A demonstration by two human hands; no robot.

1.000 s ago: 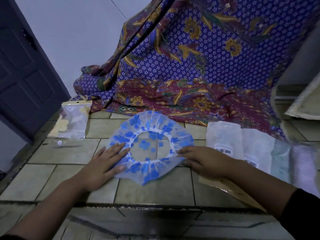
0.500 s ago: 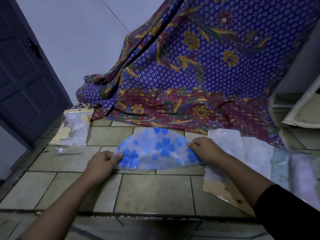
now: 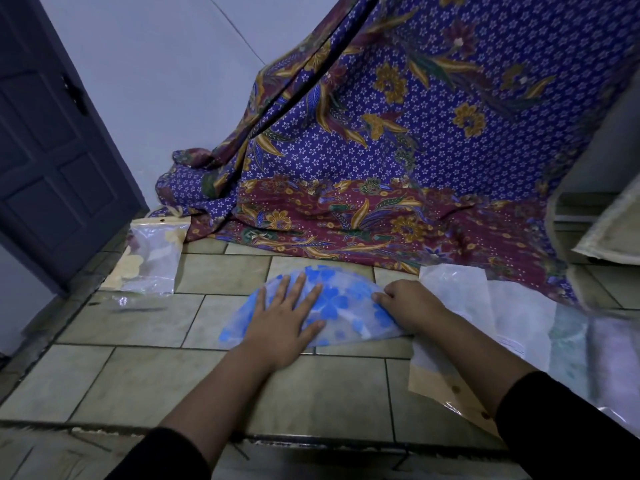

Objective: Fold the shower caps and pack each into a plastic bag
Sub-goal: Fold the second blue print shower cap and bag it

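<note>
A clear shower cap with blue flowers [image 3: 346, 306] lies folded into a half circle on the tiled floor. My left hand [image 3: 287, 313] rests flat on its left half, fingers spread. My right hand [image 3: 405, 304] pinches the cap's right corner with curled fingers. Several empty plastic bags [image 3: 460, 292] with a tan header strip lie to the right, partly under my right forearm. One packed bag [image 3: 149, 261] holding a pale yellow cap lies at the left.
A purple and maroon batik cloth [image 3: 381, 168] drapes down at the back onto the floor. A dark door [image 3: 52, 150] stands at the left. A step edge [image 3: 311, 438] runs across the floor near me. A pale board [image 3: 609, 237] leans at the right.
The cap went from open and round to folded in half. My left hand has since moved from its left corner onto the top, pressing flat; my right hand stays at the right corner.
</note>
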